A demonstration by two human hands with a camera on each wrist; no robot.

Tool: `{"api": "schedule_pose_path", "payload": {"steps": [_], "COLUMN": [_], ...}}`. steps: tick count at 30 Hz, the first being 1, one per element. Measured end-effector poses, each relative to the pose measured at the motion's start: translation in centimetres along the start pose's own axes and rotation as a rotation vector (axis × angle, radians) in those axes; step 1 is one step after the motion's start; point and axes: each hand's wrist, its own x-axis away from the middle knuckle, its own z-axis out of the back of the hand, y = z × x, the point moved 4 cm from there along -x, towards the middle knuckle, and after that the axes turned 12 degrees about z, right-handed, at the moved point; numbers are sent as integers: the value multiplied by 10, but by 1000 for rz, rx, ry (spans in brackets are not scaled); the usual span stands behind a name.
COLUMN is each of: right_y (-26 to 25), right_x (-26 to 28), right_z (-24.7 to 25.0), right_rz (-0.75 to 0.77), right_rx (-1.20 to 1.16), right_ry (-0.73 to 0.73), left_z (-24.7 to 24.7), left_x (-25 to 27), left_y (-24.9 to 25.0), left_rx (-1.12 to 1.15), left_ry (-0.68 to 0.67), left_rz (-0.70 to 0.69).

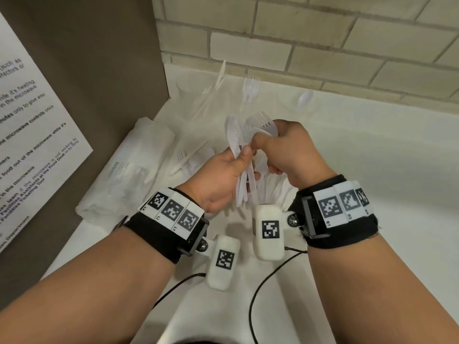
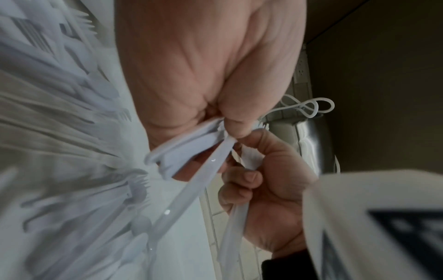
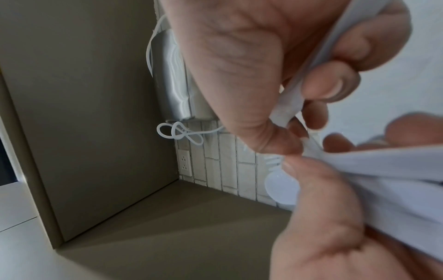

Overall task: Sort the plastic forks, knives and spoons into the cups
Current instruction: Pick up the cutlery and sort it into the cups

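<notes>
Head view, nearest: wrist bands with printed markers on both forearms, cables trailing toward the body
Left hand (image 1: 221, 180): fingers curled round a mixed bundle of white cutlery (image 1: 244, 167), handles down, spoon bowls and fork tines up
Right hand (image 1: 289, 150): fingers clamped on a few pieces of its own, thumb and forefinger pinching one piece at the top of the bundle; the left wrist view shows handles running through its palm
Step in hand (judged): drawing a single utensil out of the left-hand bundle
Doing it well: keep the left grip firm low on the handles, pinch only one neck, pull along the handle's length so tines do not snag neighbours; check the type before dropping
Loose pile (image 1: 191, 160): more forks and knives on the bench (image 1: 372, 182) just beyond the hands, beside a crumpled plastic bag (image 1: 129, 170)
Cups: clear ones seem to stand near the wall, holding knives (image 1: 219, 75), forks (image 1: 249, 88) and a spoon (image 1: 305, 98); rims too faint to confirm
Farthest: pale brick wall (image 1: 323, 40), posted notice (image 1: 29, 135) on the left panel
Progress (judged): early, most cutlery unsorted
</notes>
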Motion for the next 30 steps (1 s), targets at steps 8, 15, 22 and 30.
{"api": "schedule_pose_path", "payload": {"steps": [8,15,22,30], "right_y": [5,-16,-11,34], "right_x": [-14,-94,-171,-209], "right_z": [42,70,27,-12], "right_rz": [-62,117,423,294], "right_rx": [57,-92,-528,-707], "right_ry": [-1,206,251,208], "left_z": [2,4,22,47], "left_x": [-2,-9,-27,-39], "left_y": [-4,-2,3,5], "left_rx": [92,74,93,186], "left_ry": [76,90,121,161], "left_rz": [61,103,110,100]}}
